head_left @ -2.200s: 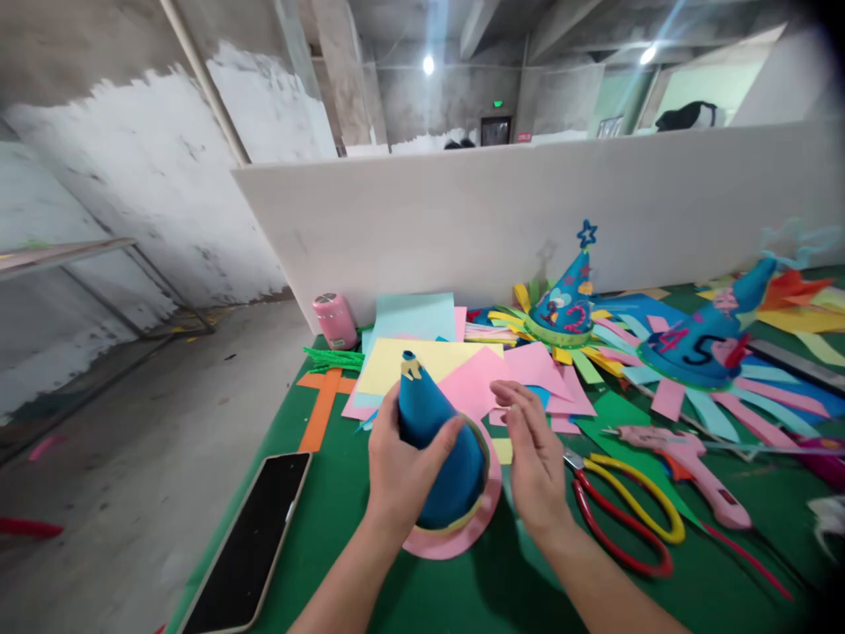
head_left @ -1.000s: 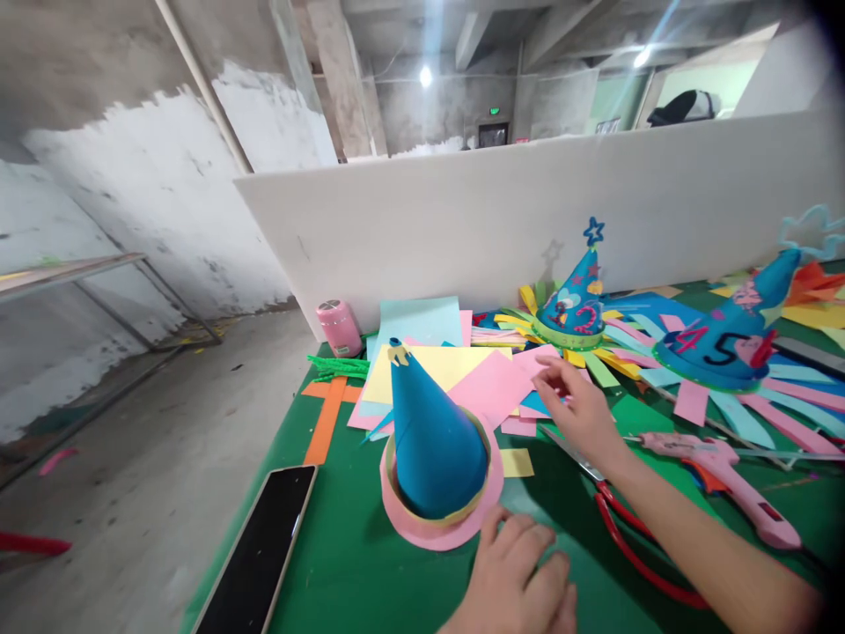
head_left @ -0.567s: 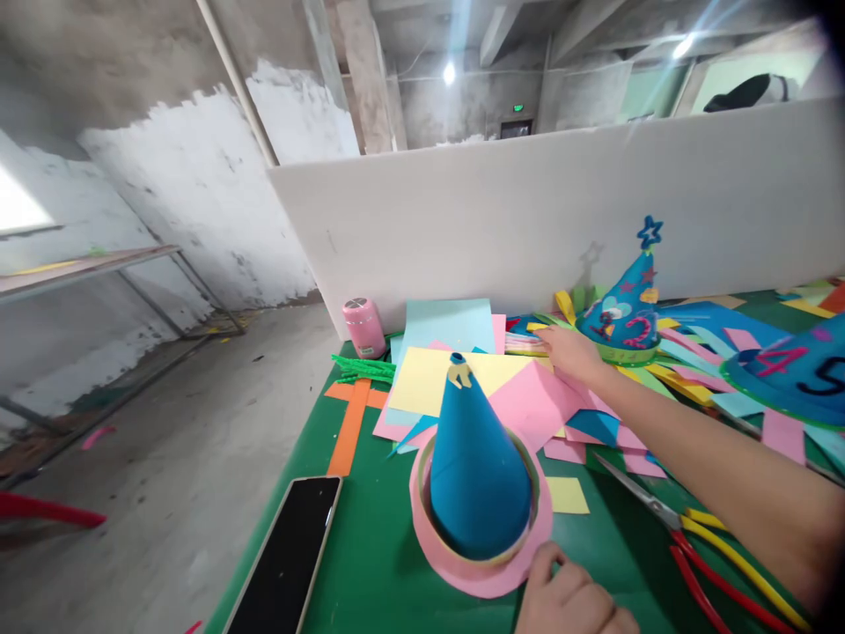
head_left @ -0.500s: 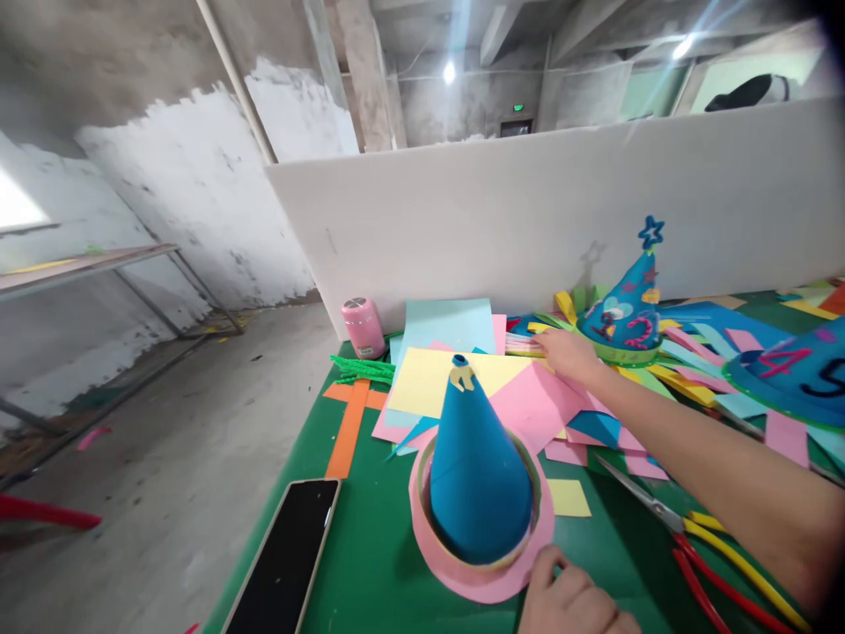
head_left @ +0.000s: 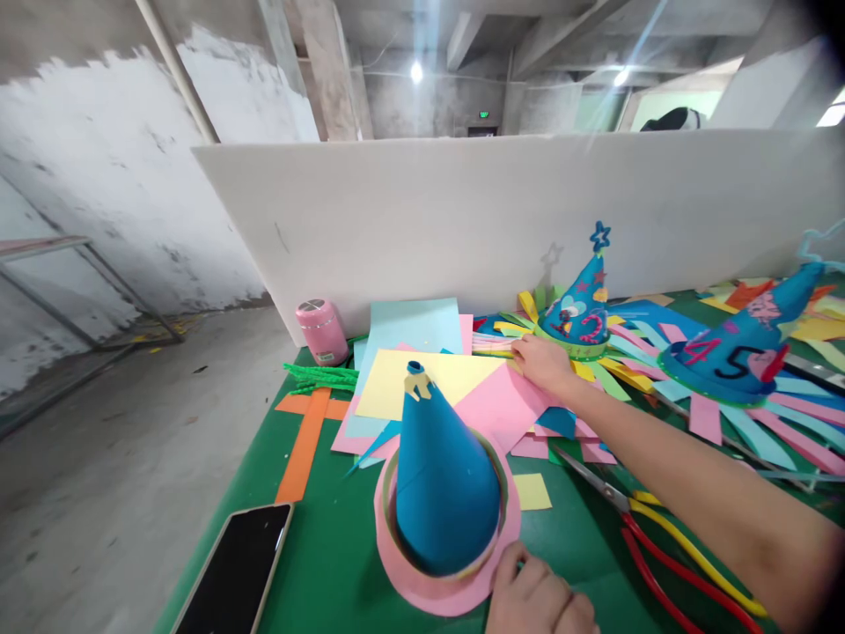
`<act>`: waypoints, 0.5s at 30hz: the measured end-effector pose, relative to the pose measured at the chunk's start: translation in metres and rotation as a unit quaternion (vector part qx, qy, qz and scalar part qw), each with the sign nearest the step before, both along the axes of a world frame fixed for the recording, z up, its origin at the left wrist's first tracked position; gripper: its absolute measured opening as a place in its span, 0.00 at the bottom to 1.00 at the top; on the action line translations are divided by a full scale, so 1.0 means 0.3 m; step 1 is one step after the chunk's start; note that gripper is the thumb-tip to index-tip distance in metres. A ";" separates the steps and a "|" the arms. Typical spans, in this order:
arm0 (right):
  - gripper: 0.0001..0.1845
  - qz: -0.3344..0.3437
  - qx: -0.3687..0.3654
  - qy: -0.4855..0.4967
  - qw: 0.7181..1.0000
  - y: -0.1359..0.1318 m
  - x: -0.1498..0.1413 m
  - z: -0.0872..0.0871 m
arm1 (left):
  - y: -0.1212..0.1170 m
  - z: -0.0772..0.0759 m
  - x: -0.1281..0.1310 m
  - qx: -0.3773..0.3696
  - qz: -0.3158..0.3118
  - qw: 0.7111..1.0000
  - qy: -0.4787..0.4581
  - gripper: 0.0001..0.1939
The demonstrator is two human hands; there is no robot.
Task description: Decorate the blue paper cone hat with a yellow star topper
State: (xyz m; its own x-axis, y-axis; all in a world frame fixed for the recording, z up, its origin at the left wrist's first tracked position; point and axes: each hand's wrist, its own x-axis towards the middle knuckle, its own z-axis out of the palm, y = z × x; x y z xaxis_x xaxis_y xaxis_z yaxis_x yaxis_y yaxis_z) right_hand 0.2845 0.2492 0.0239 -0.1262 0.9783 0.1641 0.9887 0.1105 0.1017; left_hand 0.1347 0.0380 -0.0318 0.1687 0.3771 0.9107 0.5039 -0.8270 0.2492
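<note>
"Cone (head_left: 445,493) first: how does it sit in the head view?"

"Upright on the desk (head_left: 349,563), wide end down within the pink brim (head_left: 449,599), likely so it stands unheld."

"And the hands?"

"Left hand (head_left: 541,590) is curled at the brim, on the cone's near right, perhaps steadying it; I can't tell whether it grips. Right hand (head_left: 545,365) reaches beyond the cone, to its right, fingers bent at pale strips (head_left: 492,343); whether it pinches any, I can't tell."

"Anything obscured?"

"Left of the cone, the phone (head_left: 238,568) is cut off below; so are the scissors (head_left: 617,498) to its right. The cone covers part of the yellow sheet (head_left: 452,374) behind."
</note>
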 end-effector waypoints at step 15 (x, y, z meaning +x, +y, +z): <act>0.14 0.001 -0.058 0.014 0.998 0.036 0.028 0.056 | 0.000 -0.025 -0.006 -0.017 0.026 0.999 -0.006 0.09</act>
State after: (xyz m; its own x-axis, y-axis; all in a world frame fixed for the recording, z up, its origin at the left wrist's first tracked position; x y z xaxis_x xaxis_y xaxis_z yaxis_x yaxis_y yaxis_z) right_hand 0.2929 0.2601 0.0407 -0.1247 0.9908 0.0532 0.9908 0.1214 0.0602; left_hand 0.1330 0.0381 -0.0393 0.1375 0.4160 0.8989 0.5429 -0.7907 0.2829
